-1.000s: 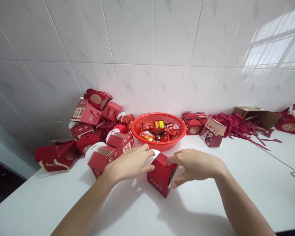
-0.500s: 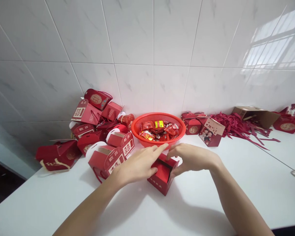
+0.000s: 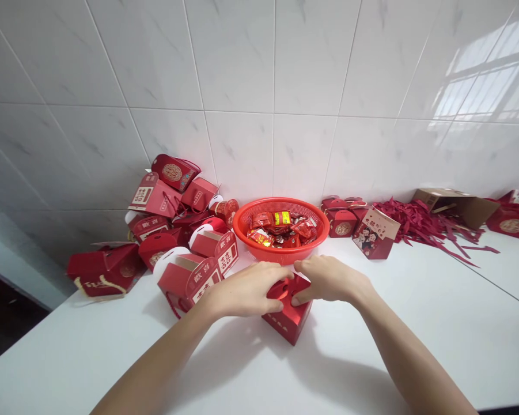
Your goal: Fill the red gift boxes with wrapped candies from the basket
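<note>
A small red box (image 3: 289, 323) stands on the white table in front of a red plastic basket (image 3: 280, 255) that holds red-wrapped packets (image 3: 281, 219). My left hand (image 3: 253, 288) is on the box's left side, thumb and fingers curved around a top flap. From the right, my right hand (image 3: 326, 279) grips the top, its thumb pressing near the middle. The flaps lean inward over the opening, so the inside is hidden. Parts of the box top lie behind my fingers.
Many red and pink boxes (image 3: 190, 276) are piled on the left. Right of the basket stand more boxes (image 3: 342, 223), a pink picture box (image 3: 374, 236), dark red ribbons (image 3: 406, 219) and an open cardboard box (image 3: 475, 210). A tiled wall rises behind.
The box's top flaps have folded inward over the opening. My right hand has moved from the right edge onto the top, and my left fingers have curled in. The view has shifted slightly.
</note>
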Demonstrator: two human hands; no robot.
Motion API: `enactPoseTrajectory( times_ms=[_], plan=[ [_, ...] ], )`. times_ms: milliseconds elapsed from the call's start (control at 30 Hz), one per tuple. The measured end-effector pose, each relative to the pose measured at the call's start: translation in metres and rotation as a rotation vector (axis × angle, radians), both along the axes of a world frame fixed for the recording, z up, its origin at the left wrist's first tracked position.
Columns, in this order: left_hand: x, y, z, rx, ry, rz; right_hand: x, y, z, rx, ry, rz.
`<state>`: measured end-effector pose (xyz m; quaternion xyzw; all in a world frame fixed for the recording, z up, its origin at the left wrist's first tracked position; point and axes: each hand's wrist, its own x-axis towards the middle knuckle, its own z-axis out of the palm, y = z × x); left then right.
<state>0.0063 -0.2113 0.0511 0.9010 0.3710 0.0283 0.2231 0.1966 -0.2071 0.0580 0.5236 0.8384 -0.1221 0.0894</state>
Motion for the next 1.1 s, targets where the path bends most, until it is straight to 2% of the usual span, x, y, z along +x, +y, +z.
enactPoseTrajectory(
  times_ms=[167,300,567,667,733,800,967,1033,1100],
  plan=[
    [0.008,-0.011,-0.005,0.072,0.070,0.025,-0.004,-0.006,-0.002,0.018,0.022,0.051],
    [0.009,-0.016,-0.008,0.081,0.099,0.033,-0.006,-0.018,-0.012,0.091,0.041,0.058],
    [0.011,-0.012,-0.008,-0.007,0.025,-0.065,0.002,-0.042,-0.047,0.163,0.199,-0.156],
    [0.007,-0.006,-0.007,-0.057,-0.005,-0.133,0.017,-0.042,-0.051,0.187,0.289,-0.235],
    [0.001,-0.002,-0.003,-0.085,-0.005,-0.136,0.034,-0.034,-0.049,0.215,0.314,-0.329],
    [-0.007,0.001,0.002,-0.089,-0.008,-0.095,0.055,-0.019,-0.044,0.244,0.292,-0.480],
    [-0.025,0.000,0.015,-0.050,-0.029,-0.019,0.099,0.036,-0.040,0.337,0.236,-0.867],
    [-0.032,-0.001,0.019,-0.017,-0.034,-0.003,0.107,0.055,-0.045,0.365,0.280,-0.952],
    [-0.038,-0.003,0.023,0.026,-0.040,0.008,0.110,0.069,-0.054,0.374,0.363,-0.975]
  ],
)
